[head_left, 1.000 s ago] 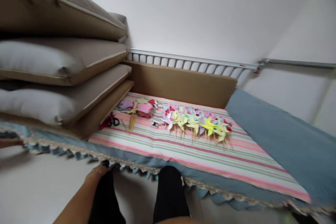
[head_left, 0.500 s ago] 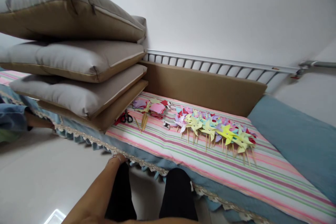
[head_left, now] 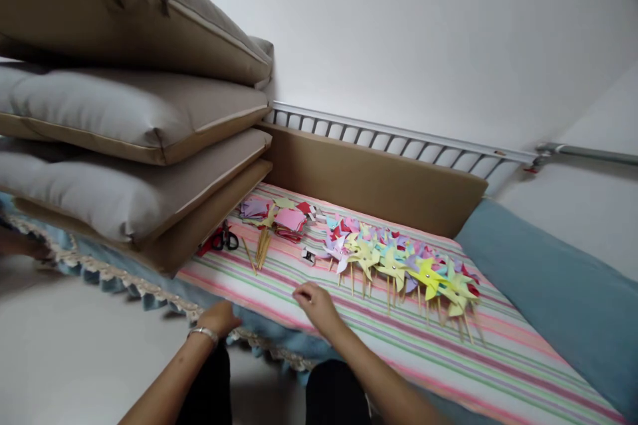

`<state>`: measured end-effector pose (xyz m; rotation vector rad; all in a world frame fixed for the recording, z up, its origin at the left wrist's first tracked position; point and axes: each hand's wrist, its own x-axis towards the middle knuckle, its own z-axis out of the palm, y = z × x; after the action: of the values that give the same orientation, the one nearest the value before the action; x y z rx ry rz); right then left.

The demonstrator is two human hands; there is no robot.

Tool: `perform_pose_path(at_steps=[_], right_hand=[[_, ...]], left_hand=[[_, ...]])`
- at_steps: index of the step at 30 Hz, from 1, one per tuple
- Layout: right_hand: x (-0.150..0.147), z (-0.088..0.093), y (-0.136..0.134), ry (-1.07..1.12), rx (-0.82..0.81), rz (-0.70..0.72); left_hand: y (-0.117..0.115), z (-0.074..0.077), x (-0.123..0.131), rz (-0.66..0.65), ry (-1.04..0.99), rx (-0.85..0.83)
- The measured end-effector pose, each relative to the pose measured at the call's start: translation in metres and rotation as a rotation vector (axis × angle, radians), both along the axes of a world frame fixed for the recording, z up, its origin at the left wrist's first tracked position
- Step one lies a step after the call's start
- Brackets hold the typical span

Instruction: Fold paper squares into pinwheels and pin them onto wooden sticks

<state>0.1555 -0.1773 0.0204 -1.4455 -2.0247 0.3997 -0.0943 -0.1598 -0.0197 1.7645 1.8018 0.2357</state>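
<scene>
My right hand (head_left: 316, 305) hovers over the front of the striped cloth (head_left: 399, 352), its fingers curled in and nothing visible between them. At the cloth's front edge is my left hand (head_left: 219, 320), with a band on the wrist; its fingers are turned away and smeared. Beyond the hands lie thin wooden sticks (head_left: 263, 249), black-handled scissors (head_left: 226, 239), a pink paper stack (head_left: 290, 222), a purple paper stack (head_left: 256, 207) and a small silvery piece (head_left: 308, 255). To the right, several paper pinwheels (head_left: 366, 255) on sticks lie in overlapping rows.
Thick grey-brown cushions (head_left: 129, 113) are piled high at the left. A brown board (head_left: 373, 169) leans along the back before a white radiator (head_left: 399, 146). A blue padded side (head_left: 538, 285) borders the right. Part of another person (head_left: 22, 246) shows at the left edge.
My right hand has come into view over the cloth. The left hand has lifted from beside my knee toward the cloth's edge. My view has shifted slightly closer to the cushions.
</scene>
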Motion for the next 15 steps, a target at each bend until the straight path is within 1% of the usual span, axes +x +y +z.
perform_pose_path(at_steps=[2, 4, 6, 8, 10, 12, 15], right_hand=[[0.016, 0.004, 0.042, -0.01, 0.03, -0.096], [0.021, 0.008, 0.085, -0.024, 0.056, -0.161], [0.019, 0.011, 0.127, -0.044, 0.077, -0.195], [0.01, 0.01, 0.167, -0.073, 0.094, -0.211], [0.0, 0.007, 0.206, -0.108, 0.101, -0.225], [-0.01, 0.0, 0.24, -0.149, 0.095, -0.236], [-0.022, -0.014, 0.277, -0.209, 0.073, -0.238]], left_hand=[[0.023, 0.008, 0.01, -0.029, -0.012, 0.022], [0.048, 0.017, 0.025, -0.069, -0.053, 0.051], [0.073, 0.023, 0.044, -0.104, -0.113, 0.076], [0.093, 0.023, 0.064, -0.153, -0.275, 0.107], [0.106, 0.013, 0.082, -0.201, -0.441, 0.086], [0.113, -0.004, 0.094, -0.211, -0.611, 0.029], [0.117, -0.03, 0.098, -0.217, -0.748, -0.092]])
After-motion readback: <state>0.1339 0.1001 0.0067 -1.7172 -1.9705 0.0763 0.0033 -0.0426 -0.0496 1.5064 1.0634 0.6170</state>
